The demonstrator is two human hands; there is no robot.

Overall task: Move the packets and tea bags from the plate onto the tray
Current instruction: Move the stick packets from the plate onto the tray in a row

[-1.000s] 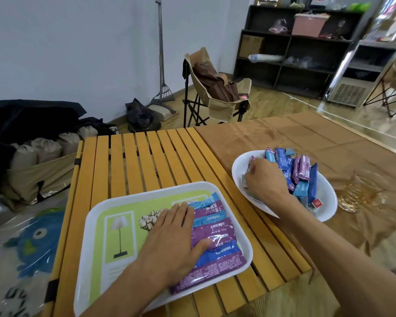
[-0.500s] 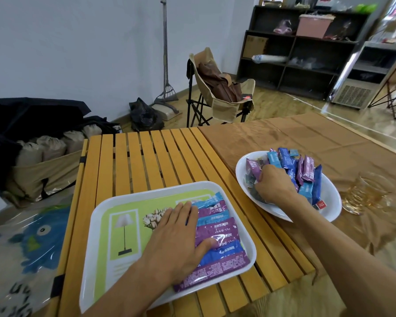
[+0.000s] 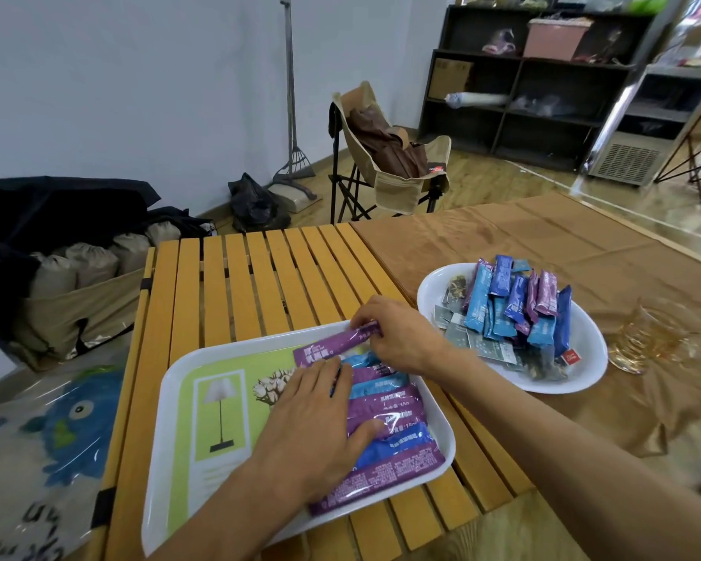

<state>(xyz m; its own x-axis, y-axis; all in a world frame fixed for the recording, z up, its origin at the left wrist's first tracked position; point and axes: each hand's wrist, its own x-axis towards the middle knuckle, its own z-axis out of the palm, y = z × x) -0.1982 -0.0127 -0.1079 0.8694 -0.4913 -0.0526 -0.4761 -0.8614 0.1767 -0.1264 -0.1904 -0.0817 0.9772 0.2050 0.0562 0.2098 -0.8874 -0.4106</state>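
A white tray (image 3: 227,358) with a green lamp picture lies on the slatted table, holding a row of purple and blue packets (image 3: 393,435) along its right side. My left hand (image 3: 320,423) lies flat on that row. My right hand (image 3: 397,334) grips one end of a purple packet (image 3: 336,344) over the tray's far edge, at the top of the row. To the right, a white plate (image 3: 583,372) carries several blue and purple packets (image 3: 506,305) and grey tea bags (image 3: 466,338).
A glass cup (image 3: 648,342) stands right of the plate on the brown cloth (image 3: 563,244). The yellow slatted table (image 3: 251,285) stretches beyond the tray. A folding chair (image 3: 385,155) and dark shelves (image 3: 522,87) are behind; bags sit on the floor at left.
My right hand left the plate with a purple packet and carried it left to the tray's far edge. My left hand stayed on the packet row.
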